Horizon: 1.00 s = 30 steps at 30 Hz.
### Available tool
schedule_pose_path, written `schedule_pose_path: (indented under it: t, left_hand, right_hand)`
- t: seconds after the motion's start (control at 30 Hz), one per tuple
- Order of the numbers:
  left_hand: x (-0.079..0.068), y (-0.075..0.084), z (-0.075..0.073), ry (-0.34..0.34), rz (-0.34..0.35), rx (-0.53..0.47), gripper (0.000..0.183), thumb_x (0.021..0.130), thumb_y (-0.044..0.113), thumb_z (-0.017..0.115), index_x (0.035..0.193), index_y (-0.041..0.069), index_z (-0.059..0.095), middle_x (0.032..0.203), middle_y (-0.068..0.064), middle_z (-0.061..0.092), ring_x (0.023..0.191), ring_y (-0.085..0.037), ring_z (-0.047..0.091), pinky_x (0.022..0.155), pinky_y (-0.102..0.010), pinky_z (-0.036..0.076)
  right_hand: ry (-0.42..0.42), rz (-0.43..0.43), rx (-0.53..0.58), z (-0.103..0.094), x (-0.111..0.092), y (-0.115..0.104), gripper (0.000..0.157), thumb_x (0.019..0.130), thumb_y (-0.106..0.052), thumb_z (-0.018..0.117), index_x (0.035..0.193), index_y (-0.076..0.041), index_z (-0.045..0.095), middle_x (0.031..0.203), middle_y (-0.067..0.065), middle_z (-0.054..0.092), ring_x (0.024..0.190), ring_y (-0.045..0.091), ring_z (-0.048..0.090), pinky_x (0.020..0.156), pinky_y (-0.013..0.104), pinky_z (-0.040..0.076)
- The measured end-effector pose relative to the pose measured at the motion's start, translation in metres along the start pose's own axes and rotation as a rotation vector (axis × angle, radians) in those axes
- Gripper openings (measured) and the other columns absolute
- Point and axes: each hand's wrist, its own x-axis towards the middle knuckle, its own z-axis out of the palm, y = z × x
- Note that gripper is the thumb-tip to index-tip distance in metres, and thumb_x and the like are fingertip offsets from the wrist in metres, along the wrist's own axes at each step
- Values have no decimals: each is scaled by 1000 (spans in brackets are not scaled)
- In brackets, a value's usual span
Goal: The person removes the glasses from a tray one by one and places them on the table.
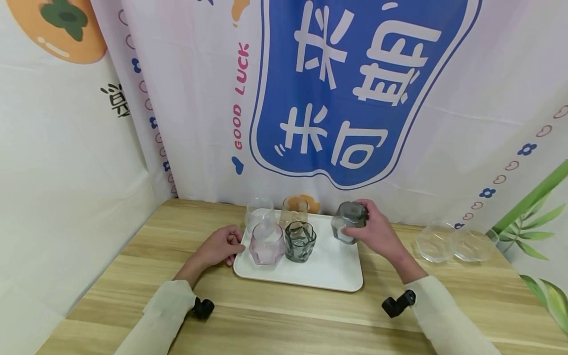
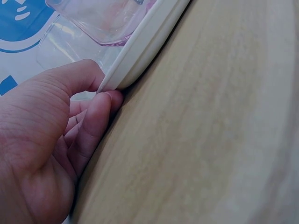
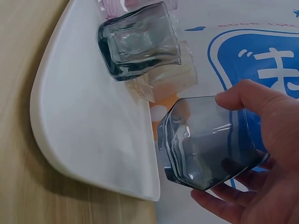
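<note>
A white tray [image 1: 297, 274] lies on the table, its left edge pinched by my left hand [image 1: 220, 245] between thumb and fingers, as the left wrist view [image 2: 70, 107] also shows. My right hand [image 1: 377, 229] holds a smoky grey faceted glass [image 3: 205, 140] by its sides at the tray's back right. In the right wrist view the glass appears tilted and raised off the tray. On the tray's left half stand a pink glass [image 1: 267, 246], a dark green-grey wavy glass [image 1: 300, 244], a clear glass [image 1: 260, 212] and an amber-tinted glass [image 1: 294, 209].
Two clear glasses [image 1: 432, 244] [image 1: 472, 245] stand close together on the wood-grain table [image 1: 284, 325] to the right of the tray. A printed cloth [image 1: 199, 98] hangs behind the table's back edge. Black wrist cameras [image 1: 203, 308] sit at both sleeves.
</note>
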Motion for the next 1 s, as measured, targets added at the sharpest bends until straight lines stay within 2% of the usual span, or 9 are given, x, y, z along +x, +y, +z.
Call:
schedule_pose_path:
  t: [0.4, 0.8, 1.0]
  left_hand:
    - [0, -2, 0, 9, -2, 8, 17, 93, 1, 69, 101, -2, 55, 70, -7, 57, 51, -17, 57, 46, -26, 51]
    - [1, 0, 0, 15, -15, 17, 16, 94, 2, 69, 102, -1, 55, 71, -7, 56, 52, -17, 57, 47, -26, 52]
    - [0, 3, 0, 0, 13, -3, 17, 94, 1, 69, 102, -3, 55, 71, -8, 57, 52, -16, 58, 45, -26, 52]
  right_hand:
    - [33, -24, -75, -35, -17, 23, 81, 84, -25, 84, 145, 2, 38, 135, 29, 55, 120, 44, 55, 101, 58, 44]
    - [34, 31, -136, -65, -23, 45, 86, 86, -25, 83, 148, 6, 33, 137, 35, 50, 120, 49, 52, 98, 60, 44]
    - [18, 69, -133, -72, -23, 60, 84, 89, -23, 80, 152, 4, 32, 142, 36, 44, 124, 51, 47, 98, 63, 43]
